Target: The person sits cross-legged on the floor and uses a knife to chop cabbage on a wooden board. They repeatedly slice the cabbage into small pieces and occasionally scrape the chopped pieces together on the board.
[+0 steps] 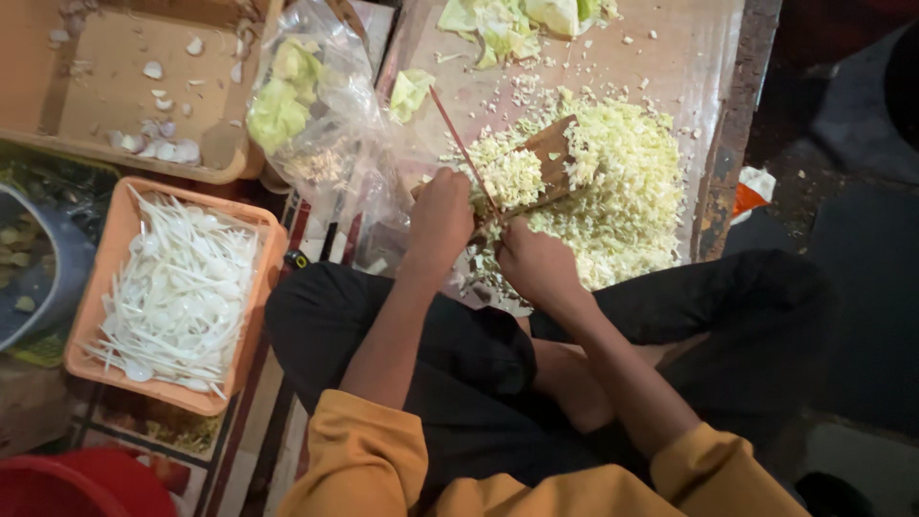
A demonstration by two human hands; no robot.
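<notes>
My left hand [440,218] presses on a clump of chopped cabbage [507,174] at the near edge of a brown board [661,67]. My right hand [536,263] grips the handle of a broad-bladed knife [550,158], whose blade lies tilted in the cabbage just beyond my left hand. A big heap of finely chopped pale green cabbage [627,191] spreads to the right of the blade. I sit cross-legged in black trousers and orange sleeves.
Whole cabbage leaves [498,24] lie at the board's far end. A clear plastic bag [306,105] holds more leaves on the left. An orange tray of white plastic spoons [177,292] sits at the left, with a cardboard tray of garlic cloves [153,105] behind it.
</notes>
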